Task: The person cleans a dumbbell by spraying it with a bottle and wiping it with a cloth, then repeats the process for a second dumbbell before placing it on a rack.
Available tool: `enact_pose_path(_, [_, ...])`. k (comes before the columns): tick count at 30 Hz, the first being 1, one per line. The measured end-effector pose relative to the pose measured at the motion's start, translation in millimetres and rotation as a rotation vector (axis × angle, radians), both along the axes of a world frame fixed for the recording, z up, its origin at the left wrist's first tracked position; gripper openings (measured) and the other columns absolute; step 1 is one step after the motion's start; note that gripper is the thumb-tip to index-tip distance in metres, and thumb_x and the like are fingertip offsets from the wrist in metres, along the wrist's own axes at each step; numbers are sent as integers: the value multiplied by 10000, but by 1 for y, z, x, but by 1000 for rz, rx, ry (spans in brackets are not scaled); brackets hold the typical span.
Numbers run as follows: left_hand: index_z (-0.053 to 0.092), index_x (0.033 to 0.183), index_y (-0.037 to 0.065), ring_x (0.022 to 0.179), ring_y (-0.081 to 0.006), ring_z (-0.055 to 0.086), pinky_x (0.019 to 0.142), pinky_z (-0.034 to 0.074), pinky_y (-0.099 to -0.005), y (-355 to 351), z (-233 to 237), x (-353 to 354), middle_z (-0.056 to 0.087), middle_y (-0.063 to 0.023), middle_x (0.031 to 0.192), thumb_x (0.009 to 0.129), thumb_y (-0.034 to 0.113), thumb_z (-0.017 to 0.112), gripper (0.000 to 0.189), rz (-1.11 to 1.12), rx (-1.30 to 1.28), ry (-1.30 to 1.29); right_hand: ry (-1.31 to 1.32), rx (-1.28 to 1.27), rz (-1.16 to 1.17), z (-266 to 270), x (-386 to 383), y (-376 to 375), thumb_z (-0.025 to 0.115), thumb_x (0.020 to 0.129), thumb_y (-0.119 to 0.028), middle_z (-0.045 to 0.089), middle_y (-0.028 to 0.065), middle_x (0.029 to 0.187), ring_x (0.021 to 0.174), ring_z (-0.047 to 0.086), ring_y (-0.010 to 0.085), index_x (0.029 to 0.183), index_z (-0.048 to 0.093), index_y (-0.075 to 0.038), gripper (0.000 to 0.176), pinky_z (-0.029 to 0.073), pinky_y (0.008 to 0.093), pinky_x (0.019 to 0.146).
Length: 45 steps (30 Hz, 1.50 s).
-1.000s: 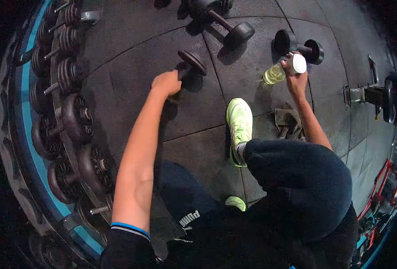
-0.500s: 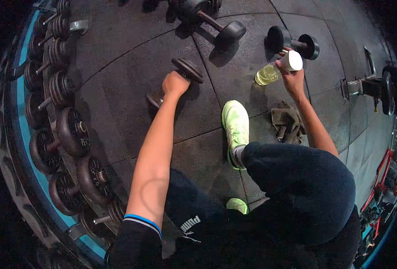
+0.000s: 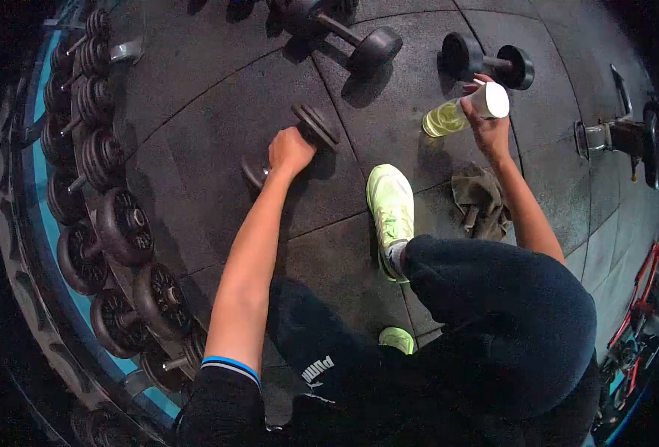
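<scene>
My left hand [image 3: 291, 152] is closed around the handle of a dark dumbbell [image 3: 317, 127]. Round plates stick out at both ends of it, the lower one partly behind my wrist. In my right hand [image 3: 487, 132] is a clear bottle [image 3: 444, 119] with yellowish liquid and a wide white lid facing me. It is held tilted, its base pointing left, with my fingers wrapped near the lid. Below the bottle a crumpled dark towel [image 3: 481, 201] lies on the floor, close to my right forearm.
On the left runs a rack of plate dumbbells [image 3: 128, 226]. Two larger dumbbells rest on the rubber floor ahead, a long one [image 3: 374, 49] and a shorter one [image 3: 519, 67]. My yellow-green shoe [image 3: 390, 201] stands between my arms. A metal equipment arm [image 3: 605, 136] is at right.
The dumbbell in my left hand has shifted and turned slightly. My right hand still holds the bottle, almost in the same place. The whole view has moved a little.
</scene>
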State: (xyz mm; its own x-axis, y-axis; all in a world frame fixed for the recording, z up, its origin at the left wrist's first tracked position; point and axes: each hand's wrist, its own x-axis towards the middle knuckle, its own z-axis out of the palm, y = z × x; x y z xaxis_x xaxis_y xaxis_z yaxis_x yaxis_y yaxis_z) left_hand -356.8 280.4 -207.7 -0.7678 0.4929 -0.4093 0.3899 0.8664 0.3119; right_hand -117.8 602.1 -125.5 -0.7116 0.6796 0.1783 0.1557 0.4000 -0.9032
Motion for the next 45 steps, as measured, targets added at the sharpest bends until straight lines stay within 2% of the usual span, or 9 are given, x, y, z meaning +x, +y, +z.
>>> enact_pose_path(8, [744, 999, 20, 1026, -453, 672, 864, 559, -476, -56, 7, 6, 697, -271, 1117, 721, 307, 845, 412, -121, 309, -65, -61, 18, 67, 0, -3, 9, 761, 908, -121, 662, 71, 1215, 1125, 616, 165, 1405, 524, -97, 551, 503, 316, 958])
enact_pose_path(9, [723, 1145, 61, 1158, -419, 634, 974, 520, -469, -69, 0, 2, 665, -243, 1255, 780, 336, 816, 466, -89, 302, -165, -50, 30, 66, -4, -2, 12, 763, 910, -142, 665, 77, 1230, 1135, 618, 169, 1401, 529, -101, 545, 501, 322, 967])
enact_pose_path(12, [647, 1307, 81, 1315, -351, 543, 1115, 424, -461, -117, -45, 4, 589, -187, 1411, 876, 346, 738, 514, -398, 353, 240, -55, 62, 46, 2, -4, 9, 772, 907, -176, 671, 82, 1228, 1134, 621, 167, 1404, 530, -102, 558, 500, 329, 969])
enact_pose_path(13, [561, 1415, 87, 1422, -306, 421, 1213, 298, -447, -125, -37, 5, 492, -135, 1522, 940, 353, 667, 555, -261, 345, -88, -51, 46, 42, 3, -5, 8, 777, 904, -186, 670, 79, 1229, 1128, 623, 169, 1395, 541, -100, 551, 501, 331, 969])
enact_pose_path(15, [554, 1420, 86, 1425, -307, 417, 1214, 297, -446, -134, -32, 14, 489, -135, 1524, 942, 355, 664, 560, -111, 336, -259, -50, 11, 40, 7, -6, 3, 788, 897, -208, 668, 73, 1232, 1116, 629, 173, 1376, 563, -98, 540, 503, 336, 967])
enact_pose_path(19, [539, 1432, 84, 1430, -310, 410, 1215, 295, -444, -125, -45, 24, 485, -135, 1528, 947, 360, 656, 570, -97, 353, -52, -138, 9, 85, 36, -17, -26, 788, 880, -185, 698, 24, 1016, 937, 639, 121, 1272, 653, -114, 421, 510, 293, 870])
enact_pose_path(29, [503, 1460, 81, 1443, -318, 392, 1218, 291, -440, -54, -62, 17, 473, -135, 1538, 958, 373, 637, 597, -17, 309, 181, 209, -254, 434, 94, -71, -90, 693, 841, 17, 703, 67, 1163, 999, 675, 175, 1259, 621, -43, 428, 565, 339, 863])
enact_pose_path(34, [485, 1474, 79, 1450, -322, 383, 1219, 288, -437, -56, -57, 17, 467, -135, 1544, 963, 380, 627, 610, 5, 316, 199, -63, -40, 578, 116, -99, -109, 714, 703, -54, 725, 99, 919, 815, 672, 181, 1099, 697, -11, 399, 531, 325, 780])
enact_pose_path(45, [445, 1505, 75, 1465, -330, 363, 1222, 283, -432, -49, -56, 10, 454, -135, 1555, 975, 394, 606, 639, 27, 283, 206, -233, -7, 787, 96, -120, -153, 787, 650, -111, 692, 189, 853, 784, 684, 319, 948, 662, 10, 345, 533, 395, 739])
